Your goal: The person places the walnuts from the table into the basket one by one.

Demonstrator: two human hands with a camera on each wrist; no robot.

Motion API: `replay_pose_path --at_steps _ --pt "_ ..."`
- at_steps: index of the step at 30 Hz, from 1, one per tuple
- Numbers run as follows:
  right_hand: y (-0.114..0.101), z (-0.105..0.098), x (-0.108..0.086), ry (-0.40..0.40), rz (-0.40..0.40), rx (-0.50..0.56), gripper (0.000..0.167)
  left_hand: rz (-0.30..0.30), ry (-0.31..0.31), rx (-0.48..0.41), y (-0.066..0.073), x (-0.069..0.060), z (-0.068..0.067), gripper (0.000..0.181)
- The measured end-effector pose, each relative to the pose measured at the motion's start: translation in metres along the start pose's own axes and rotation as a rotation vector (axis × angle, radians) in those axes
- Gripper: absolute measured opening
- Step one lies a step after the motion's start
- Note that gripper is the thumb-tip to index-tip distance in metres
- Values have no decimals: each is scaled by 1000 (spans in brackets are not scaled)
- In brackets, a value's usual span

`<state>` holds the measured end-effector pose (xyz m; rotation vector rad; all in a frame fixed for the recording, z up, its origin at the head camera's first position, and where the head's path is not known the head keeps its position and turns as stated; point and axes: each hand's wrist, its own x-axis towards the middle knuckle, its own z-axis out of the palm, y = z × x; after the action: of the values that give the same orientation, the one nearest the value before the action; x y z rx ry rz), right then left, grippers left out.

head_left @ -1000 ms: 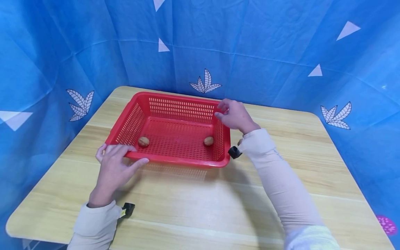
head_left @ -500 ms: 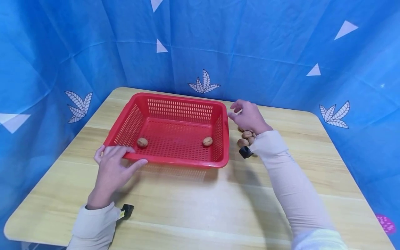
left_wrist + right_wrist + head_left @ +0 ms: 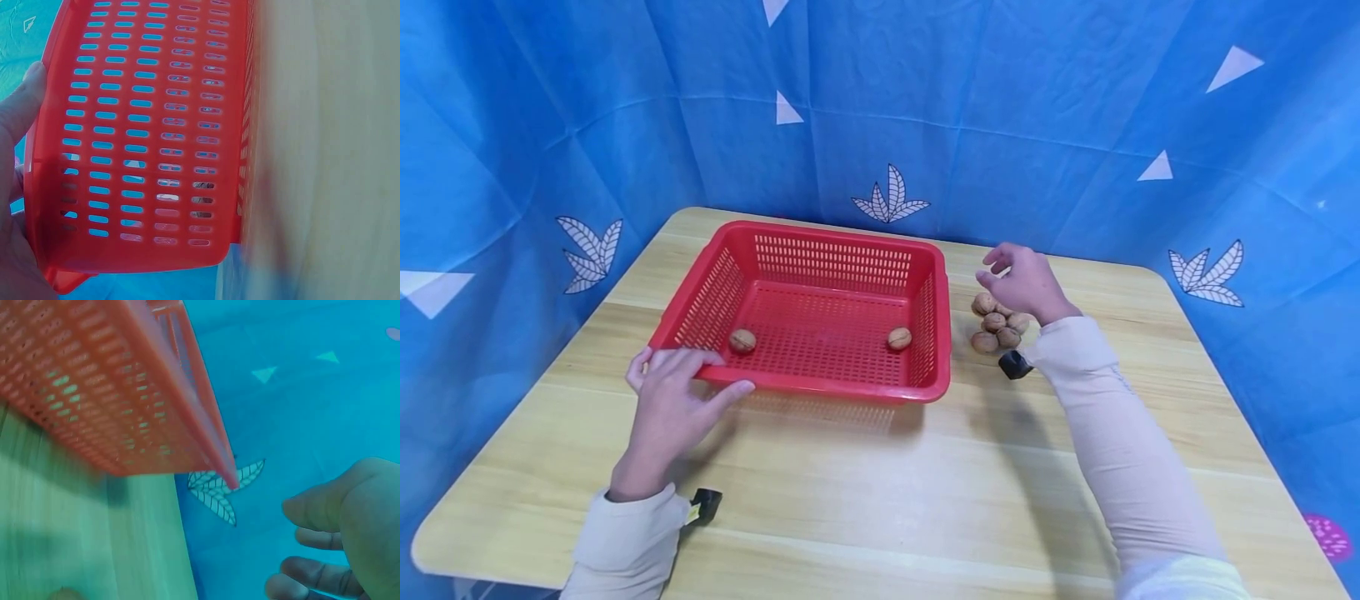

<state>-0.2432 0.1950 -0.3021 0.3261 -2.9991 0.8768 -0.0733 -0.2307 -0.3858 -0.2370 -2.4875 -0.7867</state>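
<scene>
A red plastic basket [image 3: 820, 385] with slotted walls stands on the table, with one walnut [image 3: 742, 341] at its left and another walnut [image 3: 898, 338] at its right. My left hand [image 3: 673, 408] grips the basket's near left rim, thumb outside and fingers over the edge; the left wrist view shows the thumb [image 3: 25, 100] on that rim. Right of the basket, several walnuts [image 3: 994, 322] lie in a small cluster. Above the cluster's far side hovers my right hand [image 3: 1026, 283], its fingers loosely bent and holding nothing, as the right wrist view also shows.
The pale wooden table [image 3: 865, 483] has rounded corners. Behind and beside it hangs a blue curtain [image 3: 1037, 100] printed with white leaves and triangles. A small black device [image 3: 1015, 364] sits on the right wrist, close to the walnut cluster.
My right hand has moved right, from over the basket's right rim to above the walnut cluster, which has come into view. The left hand still holds the basket rim.
</scene>
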Motion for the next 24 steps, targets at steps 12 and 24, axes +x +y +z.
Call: replay_pose_path --at_steps 12,24 --pt "29 -1 -5 13 61 -2 33 4 2 1 1 0 0 50" --pt "52 2 -9 -24 99 -12 36 6 5 -1 1 0 0 50"
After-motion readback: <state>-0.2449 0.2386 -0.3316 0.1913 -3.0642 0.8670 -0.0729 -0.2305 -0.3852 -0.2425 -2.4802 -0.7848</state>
